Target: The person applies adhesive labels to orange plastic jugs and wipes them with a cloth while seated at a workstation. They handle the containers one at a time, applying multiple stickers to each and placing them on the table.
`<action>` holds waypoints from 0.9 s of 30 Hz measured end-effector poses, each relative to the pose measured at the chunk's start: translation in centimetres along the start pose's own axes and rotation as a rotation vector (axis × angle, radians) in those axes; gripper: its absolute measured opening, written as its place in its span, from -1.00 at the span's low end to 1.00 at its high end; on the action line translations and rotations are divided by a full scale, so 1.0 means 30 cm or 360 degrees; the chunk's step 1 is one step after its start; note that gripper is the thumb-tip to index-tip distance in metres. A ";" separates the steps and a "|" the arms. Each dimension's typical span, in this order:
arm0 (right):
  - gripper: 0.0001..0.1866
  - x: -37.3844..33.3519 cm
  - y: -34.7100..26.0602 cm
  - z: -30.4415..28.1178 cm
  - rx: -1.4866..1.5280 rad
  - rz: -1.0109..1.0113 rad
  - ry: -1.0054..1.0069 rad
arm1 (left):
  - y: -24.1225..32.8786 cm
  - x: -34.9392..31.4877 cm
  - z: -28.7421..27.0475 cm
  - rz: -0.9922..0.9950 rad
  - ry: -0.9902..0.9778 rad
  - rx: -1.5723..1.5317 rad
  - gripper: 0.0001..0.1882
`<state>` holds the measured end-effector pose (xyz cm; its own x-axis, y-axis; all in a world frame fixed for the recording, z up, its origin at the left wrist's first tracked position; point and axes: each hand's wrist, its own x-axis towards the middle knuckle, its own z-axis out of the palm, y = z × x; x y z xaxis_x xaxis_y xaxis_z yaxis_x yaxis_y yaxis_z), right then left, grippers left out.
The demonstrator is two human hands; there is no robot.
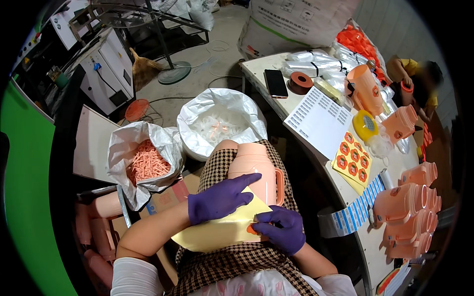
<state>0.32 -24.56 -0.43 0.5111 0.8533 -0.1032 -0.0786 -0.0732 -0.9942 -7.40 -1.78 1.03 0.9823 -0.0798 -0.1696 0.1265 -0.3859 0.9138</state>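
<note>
A pale pink plastic jug (252, 160) with a side handle stands or leans on my lap, against a checked apron. My left hand (217, 198), in a purple glove, holds a yellow sticker sheet (217, 232) in front of the jug. Its thumb lies over the sheet, and its index finger stretches across the jug's body. My right hand (282, 228), also gloved in purple, pinches at the sheet's right edge, where an orange-red sticker (251, 229) partly shows. The right fingertips cover the rest of that sticker, so I cannot tell how far it is lifted.
White sacks hold pink strips (149, 163) and clear plastic pieces (215, 126). On the right-hand table (308, 170) are a phone (275, 83), tape (365, 126), a sticker sheet (351, 157) and several jugs (400, 202). A co-worker (419, 81) sits beyond it.
</note>
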 end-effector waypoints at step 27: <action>-0.75 0.166 0.067 -0.058 0.0254 0.0379 0.0570 | -0.274 -0.269 -0.049 -0.0261 0.0763 -0.0617 -0.35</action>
<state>4.18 -21.35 -2.98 0.7245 0.5879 -0.3598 -0.3461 -0.1412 -0.9275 -16.16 3.38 -4.57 0.8874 0.4069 -0.2167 0.2330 0.0098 0.9724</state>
